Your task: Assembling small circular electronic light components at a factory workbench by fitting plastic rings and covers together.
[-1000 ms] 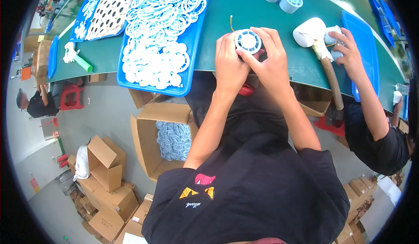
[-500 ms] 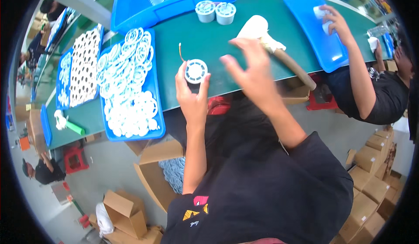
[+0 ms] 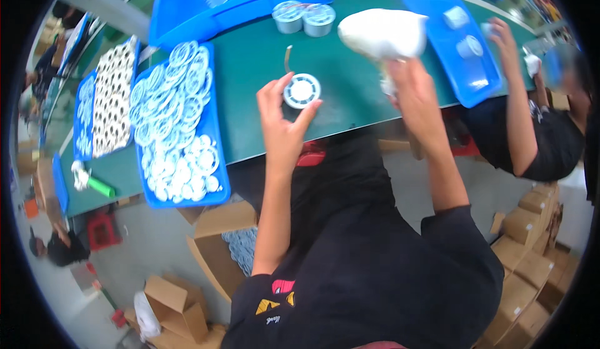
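Note:
My left hand [image 3: 281,124] is closed around the sides of a small round white housing [image 3: 302,91] with a slotted top, steadying it at the front of the green table. A short brownish wire [image 3: 287,58] sticks up from behind it. To the right, my right hand [image 3: 417,102] grips the handle of a mallet, just below its head. The mallet head [image 3: 382,34] is bulky and wrapped in white cloth, held above the table; its handle is mostly hidden by my hand. Two similar grey-white housings [image 3: 304,19] stand together farther back.
A blue tray [image 3: 220,155] of pale rings and discs lies on the left, near a tray of white parts with dark holes [image 3: 115,99]. A large blue bin [image 3: 244,14] stands behind. On the right, a co-worker's hand [image 3: 500,34] is beside a blue tray [image 3: 431,21] holding cups.
My right hand has moved right, closed on the mallet and lifted it off the table. The housing in my left hand has shifted slightly right. The co-worker's hand has left the tray.

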Motion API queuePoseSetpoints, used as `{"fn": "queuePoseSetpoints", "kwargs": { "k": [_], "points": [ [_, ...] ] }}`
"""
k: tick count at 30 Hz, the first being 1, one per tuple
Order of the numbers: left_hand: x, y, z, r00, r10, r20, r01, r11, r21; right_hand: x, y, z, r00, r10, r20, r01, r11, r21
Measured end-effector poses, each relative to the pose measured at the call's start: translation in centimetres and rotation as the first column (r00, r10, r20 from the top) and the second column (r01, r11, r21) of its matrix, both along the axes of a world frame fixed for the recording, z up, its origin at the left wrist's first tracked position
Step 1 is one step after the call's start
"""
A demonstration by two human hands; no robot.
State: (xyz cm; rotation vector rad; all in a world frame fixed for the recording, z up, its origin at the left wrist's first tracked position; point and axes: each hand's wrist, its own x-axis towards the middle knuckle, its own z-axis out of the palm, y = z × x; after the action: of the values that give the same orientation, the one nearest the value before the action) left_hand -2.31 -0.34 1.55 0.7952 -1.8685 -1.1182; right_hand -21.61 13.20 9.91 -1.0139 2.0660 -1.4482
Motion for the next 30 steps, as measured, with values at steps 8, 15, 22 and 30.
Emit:
{"fn": "queuePoseSetpoints", "kwargs": {
  "k": [8,15,22,30],
  "points": [
    [0.1,-0.2,-0.2,1.0,-0.027,-0.01,0.027,0.998,0.052,1.4,-0.4,0.1,0.95,0.11,0.293,-0.143,0.985,0.094],
    [0.0,-0.3,-0.7,0.99,-0.087,-0.108,0.094,0.994,0.062,0.7,-1.1,1.6,0.968,0.195,0.156,-0.228,0.946,0.229],
    [-0.2,0.1,-0.5,0.996,-0.031,-0.087,0.035,0.999,0.04,0.6,-1.8,0.7,0.964,0.209,0.164,-0.246,0.936,0.25],
    [-0.1,0.1,-0.8,0.992,-0.125,0.009,0.124,0.99,0.069,0.9,-2.6,-0.1,0.981,0.182,0.072,-0.188,0.977,0.097]
  ]
}}
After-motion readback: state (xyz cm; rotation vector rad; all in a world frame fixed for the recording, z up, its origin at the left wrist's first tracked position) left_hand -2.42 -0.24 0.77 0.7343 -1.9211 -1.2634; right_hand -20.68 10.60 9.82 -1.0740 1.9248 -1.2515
